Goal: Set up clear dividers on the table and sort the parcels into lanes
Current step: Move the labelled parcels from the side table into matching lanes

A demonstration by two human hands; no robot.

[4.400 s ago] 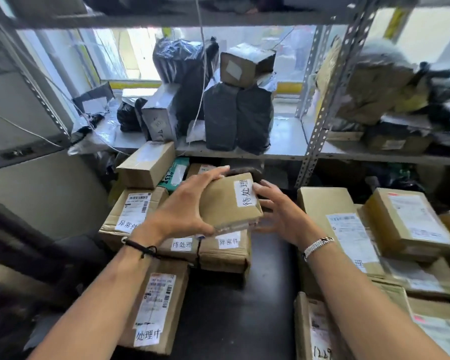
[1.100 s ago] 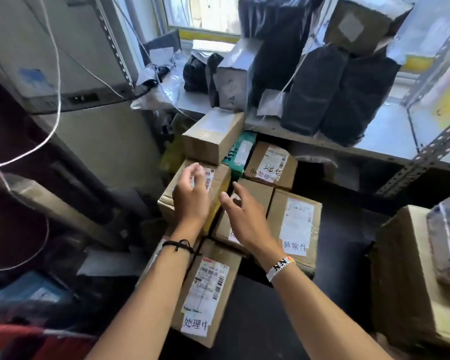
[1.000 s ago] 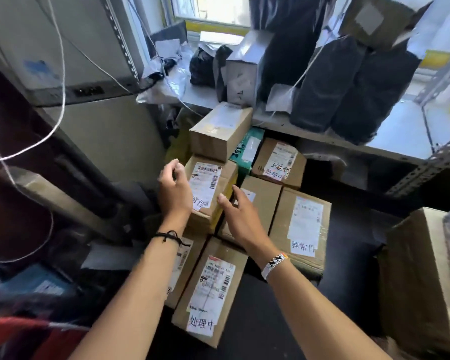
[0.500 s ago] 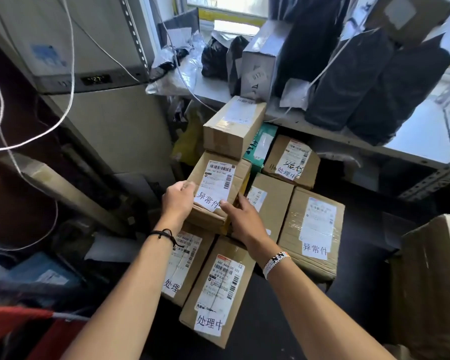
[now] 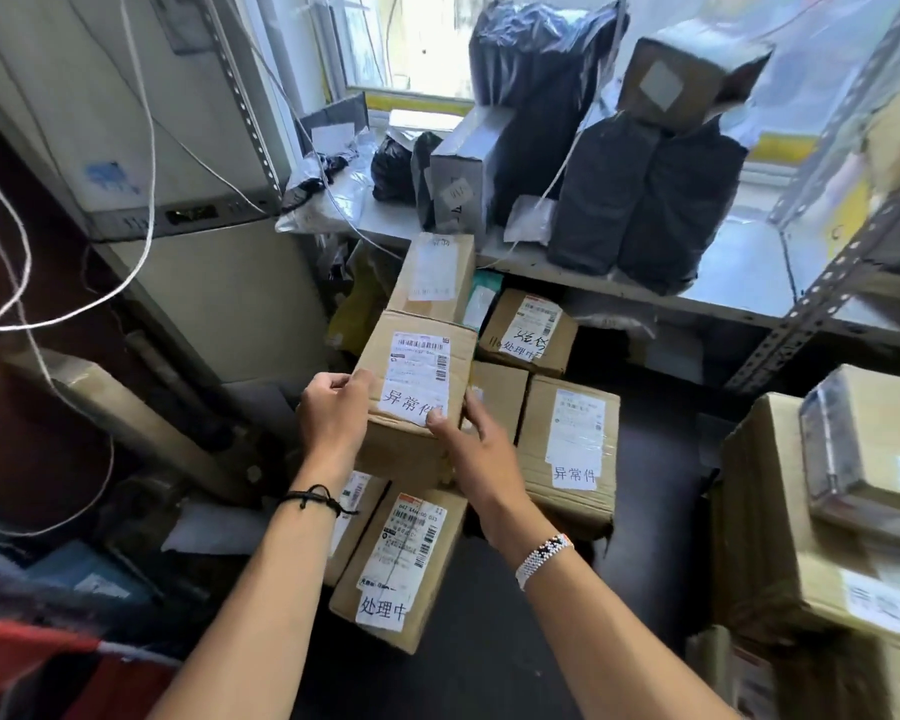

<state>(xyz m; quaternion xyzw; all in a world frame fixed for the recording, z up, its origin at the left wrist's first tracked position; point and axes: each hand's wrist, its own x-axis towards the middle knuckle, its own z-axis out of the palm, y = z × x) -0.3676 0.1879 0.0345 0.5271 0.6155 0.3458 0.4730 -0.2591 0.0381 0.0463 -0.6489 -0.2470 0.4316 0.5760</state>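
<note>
A cardboard parcel [image 5: 411,392] marked 异常件 was gripped from both sides above the dark table [image 5: 489,667], in what was judged to be the sorting step. At the left, the left hand [image 5: 333,418] was wrapped around the box's near left edge, fingers curled and pressed together along the top rim. At the right side of the box, the right hand [image 5: 476,449] was clamped on, its thumb laid over the handwritten label and its fingers hidden behind the carton. The box was held tilted, apparently lifted clear of the stack beneath. Below it, a parcel marked 处理中 [image 5: 401,569] lay flat; just to the right, a second 异常件 parcel [image 5: 570,449] rested on the table. No clear dividers could be made out. The next move was judged to call for carrying the held box rightward and setting it beside its matching label, without toppling the neighbouring cartons.
</note>
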